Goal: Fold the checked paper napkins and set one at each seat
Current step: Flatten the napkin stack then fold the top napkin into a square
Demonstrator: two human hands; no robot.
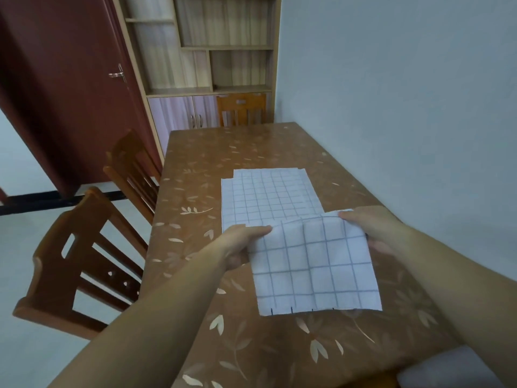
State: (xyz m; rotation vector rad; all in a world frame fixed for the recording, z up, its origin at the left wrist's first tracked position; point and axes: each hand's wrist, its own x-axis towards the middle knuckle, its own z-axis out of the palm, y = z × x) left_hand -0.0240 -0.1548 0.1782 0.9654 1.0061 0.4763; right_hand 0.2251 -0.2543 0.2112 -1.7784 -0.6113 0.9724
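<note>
**A:** Where is the napkin?

**B:** The checked napkin (pixel 316 264) is at centre right of the frame, over the counter (pixel 223 345), and its top edge sags between the hands. The left hand (pixel 243 242) has its grip closed on the upper left corner, thumb on top. The right hand (pixel 375 228) pinches the upper right corner. A stack of napkins (pixel 268 197) lies flat just behind.

**A:** And the surface, the room?

**B:** The counter has a glossy brown cover with pale leaves. Two wooden chairs, a near chair (pixel 70 264) and a second chair (pixel 131 169), stand along its left side, with a far chair (pixel 242 109) at its end. Behind that is a shelf unit (pixel 223 46), with a dark red door (pixel 56 79) at upper left and a pale blue wall (pixel 391 79) on the right.

**A:** Anything unclear?

**B:** The fingers under the napkin are hidden. I cannot tell if its lower edge touches the counter, or how many sheets are in the stack. A pale object (pixel 453 368) is cut off at lower right.
</note>
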